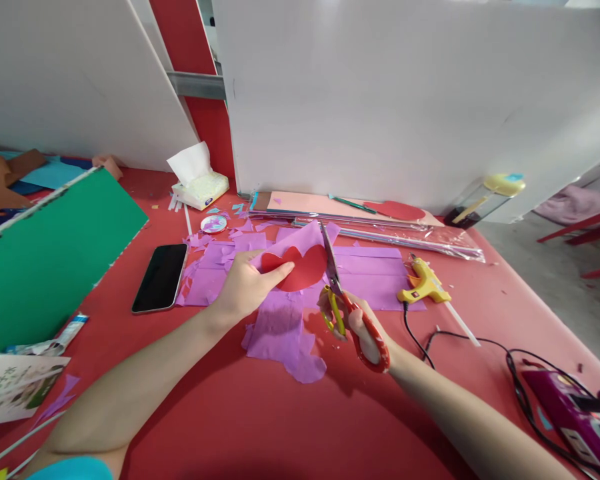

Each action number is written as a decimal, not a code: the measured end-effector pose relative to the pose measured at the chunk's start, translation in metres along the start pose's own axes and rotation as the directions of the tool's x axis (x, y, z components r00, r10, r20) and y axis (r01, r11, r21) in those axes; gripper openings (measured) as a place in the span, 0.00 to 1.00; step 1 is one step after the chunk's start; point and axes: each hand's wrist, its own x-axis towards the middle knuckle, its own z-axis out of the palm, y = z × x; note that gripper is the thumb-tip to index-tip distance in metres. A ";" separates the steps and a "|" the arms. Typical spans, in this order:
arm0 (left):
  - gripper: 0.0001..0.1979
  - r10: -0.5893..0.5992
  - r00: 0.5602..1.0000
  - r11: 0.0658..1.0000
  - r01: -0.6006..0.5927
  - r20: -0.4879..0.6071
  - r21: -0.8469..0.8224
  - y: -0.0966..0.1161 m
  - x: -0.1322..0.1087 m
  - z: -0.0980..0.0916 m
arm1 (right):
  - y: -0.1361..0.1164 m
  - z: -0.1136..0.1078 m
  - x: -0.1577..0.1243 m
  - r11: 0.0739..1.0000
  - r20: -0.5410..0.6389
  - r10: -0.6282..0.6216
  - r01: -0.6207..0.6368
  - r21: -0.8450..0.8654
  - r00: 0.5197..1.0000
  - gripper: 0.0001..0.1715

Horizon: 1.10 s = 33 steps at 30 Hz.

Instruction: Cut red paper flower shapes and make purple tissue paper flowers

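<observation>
My left hand (245, 283) pinches a scalloped red paper shape (300, 270) together with a sheet of purple paper (305, 237) behind it, thumb on the red face. In my right hand (353, 317) is a pair of scissors (332, 267) with one red and one yellow handle. Their blades point up and away, at the right edge of the red shape, with the purple paper between or beside them. Below both hands, purple sheets and scraps (280, 327) lie spread on the red table (220, 413).
A phone (161, 279) and a green board (75, 247) are on the left. Tissues (200, 187) stand behind. Stacked sheets (320, 205) line the wall. At right are a yellow glue gun (424, 283), its black cord, a bottle (485, 200) and a purple power box (570, 407).
</observation>
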 end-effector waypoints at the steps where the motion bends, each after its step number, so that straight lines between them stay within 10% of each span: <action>1: 0.09 0.004 1.000 1.000 -0.004 0.003 -0.009 0.001 0.000 -0.001 | -0.001 0.000 0.000 1.000 0.006 -0.005 0.005 0.009 1.000 0.39; 33: 0.10 0.029 0.999 0.990 -0.026 -0.024 0.138 0.013 0.006 -0.015 | -0.011 0.006 -0.002 0.982 -0.048 0.181 -0.177 0.065 0.982 0.29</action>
